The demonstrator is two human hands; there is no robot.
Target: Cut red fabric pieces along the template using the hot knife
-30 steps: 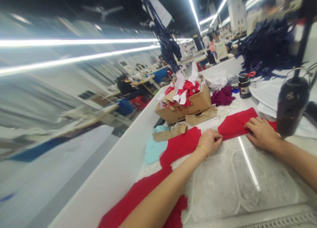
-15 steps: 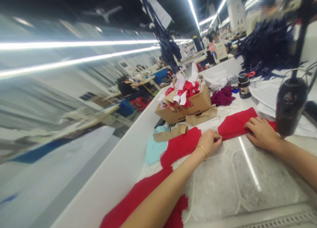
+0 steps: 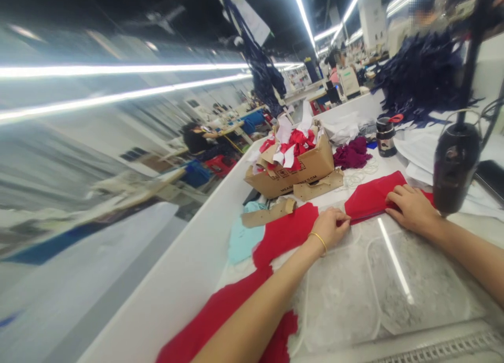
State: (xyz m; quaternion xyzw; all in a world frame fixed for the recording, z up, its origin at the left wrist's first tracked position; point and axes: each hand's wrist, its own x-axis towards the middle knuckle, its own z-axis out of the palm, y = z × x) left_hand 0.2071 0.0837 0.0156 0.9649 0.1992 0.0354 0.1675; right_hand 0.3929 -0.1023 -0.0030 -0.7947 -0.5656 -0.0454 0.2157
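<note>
Hands (image 3: 329,228) (image 3: 411,209) on red fabric (image 3: 374,197)

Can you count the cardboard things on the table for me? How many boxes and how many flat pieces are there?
Cardboard boxes: 1
Flat cardboard pieces: 2
Total: 3

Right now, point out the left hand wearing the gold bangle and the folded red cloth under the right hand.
Left hand with gold bangle (image 3: 329,229), head view, on the back of the hand.
Folded red cloth (image 3: 374,197), head view, on its upper face.
</note>
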